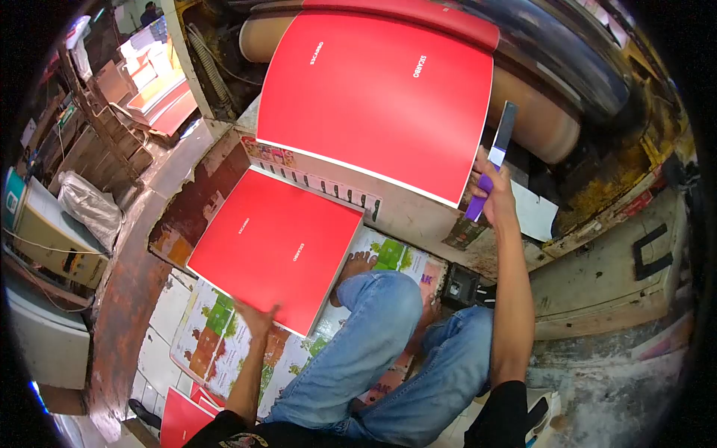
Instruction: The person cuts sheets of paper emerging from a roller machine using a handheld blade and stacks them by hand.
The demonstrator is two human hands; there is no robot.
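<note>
Plainly, we have two large red SICARBO sheets before us, each bearing that word twice: the far sheet (373, 104) curves over the machine, and the near sheet (276, 246) lies to its left, closer to us. Our two hands are well apart. The right hand (497, 193) is wrapped round one purple-handled blade (496, 155), its metal end pointing to the far side, just beside the far sheet's right edge. The left hand (258, 318), slightly blurred, has its fingers spread at the near sheet's near edge; we cannot tell whether they pinch it.

Beyond, we see one brown roller (538, 112) and one dark glossy roller (575, 56). Below us, printed paper (202, 336) with green patches covers part of the white floor tiles (170, 308). One grey panel (605, 291) with a black handle stands at right; at left, one silvery bag (89, 209) sits among the clutter.
</note>
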